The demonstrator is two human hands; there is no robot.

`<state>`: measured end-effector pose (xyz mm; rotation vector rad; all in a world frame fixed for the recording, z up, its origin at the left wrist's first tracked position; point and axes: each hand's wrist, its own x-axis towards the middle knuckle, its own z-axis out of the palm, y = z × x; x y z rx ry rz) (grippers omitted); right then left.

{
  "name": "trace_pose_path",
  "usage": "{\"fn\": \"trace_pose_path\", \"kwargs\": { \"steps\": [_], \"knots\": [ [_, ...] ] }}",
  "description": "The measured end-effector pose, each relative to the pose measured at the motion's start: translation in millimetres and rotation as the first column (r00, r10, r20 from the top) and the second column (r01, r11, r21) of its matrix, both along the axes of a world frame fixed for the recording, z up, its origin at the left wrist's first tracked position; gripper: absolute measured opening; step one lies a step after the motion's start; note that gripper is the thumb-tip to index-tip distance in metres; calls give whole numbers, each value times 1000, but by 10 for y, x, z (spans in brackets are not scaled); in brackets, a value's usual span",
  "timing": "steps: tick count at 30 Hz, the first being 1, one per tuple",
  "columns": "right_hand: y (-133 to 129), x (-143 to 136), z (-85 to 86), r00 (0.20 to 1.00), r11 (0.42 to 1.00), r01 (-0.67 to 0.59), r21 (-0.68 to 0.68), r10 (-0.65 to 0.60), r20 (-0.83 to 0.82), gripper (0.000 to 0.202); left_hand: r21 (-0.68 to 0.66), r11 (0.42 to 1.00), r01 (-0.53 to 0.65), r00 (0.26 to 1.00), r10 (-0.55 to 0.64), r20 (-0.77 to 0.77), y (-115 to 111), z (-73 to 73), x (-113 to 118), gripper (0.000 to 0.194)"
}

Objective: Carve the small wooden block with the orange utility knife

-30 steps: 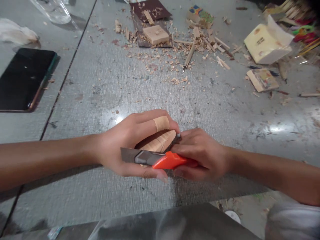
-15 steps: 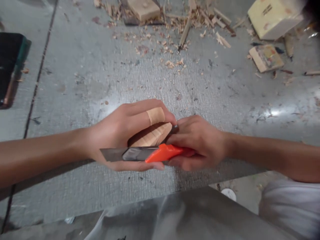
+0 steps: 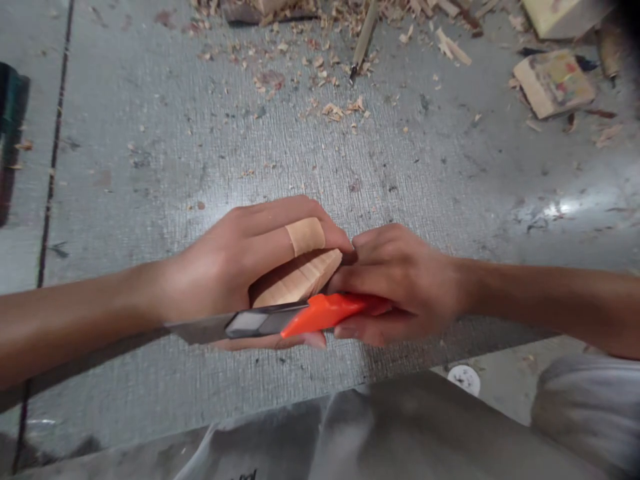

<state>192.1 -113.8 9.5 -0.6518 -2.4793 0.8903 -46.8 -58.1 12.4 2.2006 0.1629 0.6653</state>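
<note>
My left hand point(image 3: 225, 260), with a plaster round one finger, is wrapped about a pale piece of wood point(image 3: 295, 277) that has a rounded, carved end. In my right hand point(image 3: 405, 287) is an orange utility knife point(image 3: 330, 312), closed in the fingers. Its blade points left and lies across the near side of the wood, above my left thumb. The fingertips of both hands meet at the right end of the piece. My left palm hides the wood's other end.
Wood shavings point(image 3: 345, 109) are scattered over the grey tabletop point(image 3: 240, 147). A thin stick-like tool point(image 3: 365, 40) lies at the back. A small wooden block point(image 3: 555, 83) with coloured marks sits back right, near a yellow box point(image 3: 565, 17). A dark object point(image 3: 11, 140) is at the left edge.
The knife has tilted, its blade tip now lower and further left. The wood has turned slightly in my left hand. The view has shifted a little, so the background sits higher.
</note>
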Motion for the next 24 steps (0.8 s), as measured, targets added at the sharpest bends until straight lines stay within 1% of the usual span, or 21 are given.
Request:
{"fn": "trace_pose_path", "kwargs": {
  "steps": [4,5,6,8,11,13,14,16,19,21,24],
  "knots": [
    [23,-9,25,999,998,-24,-63,22,-36,36,-8,985,-170,985,169,-35,-42,6,-9,63],
    [25,-13,26,999,998,-36,-53,34,-34,37,11,987,-163,986,163,-23,-47,4,-11,67],
    [26,-16,24,999,998,-40,-41,39,-28,38,3,989,-145,989,145,35,-49,2,-14,71],
    [23,-20,16,999,999,-39,-36,39,-26,39,13,990,-141,988,140,67,-48,2,-21,76],
    [21,-17,9,999,997,-26,-77,23,-39,42,-10,968,-250,968,250,36,-51,23,-31,80],
    [23,-13,12,999,995,-22,-98,17,-49,42,5,951,-308,951,308,8,-63,47,-33,80],
    [25,-10,14,998,994,-25,-104,19,-53,42,31,948,-315,949,316,-11,-71,60,-30,78],
    [28,-6,16,997,993,-34,-113,26,-70,40,85,950,-300,954,300,10,-85,82,-23,70],
    [31,2,4,995,989,-40,-143,27,-94,39,118,951,-285,959,283,32,-94,96,-14,60],
    [30,8,-9,995,986,-36,-162,20,-97,37,123,949,-289,957,289,24,-92,94,-14,59],
    [30,14,-24,995,985,-34,-169,17,-102,36,103,948,-302,953,300,32,-90,87,-21,65]
  ]
}}
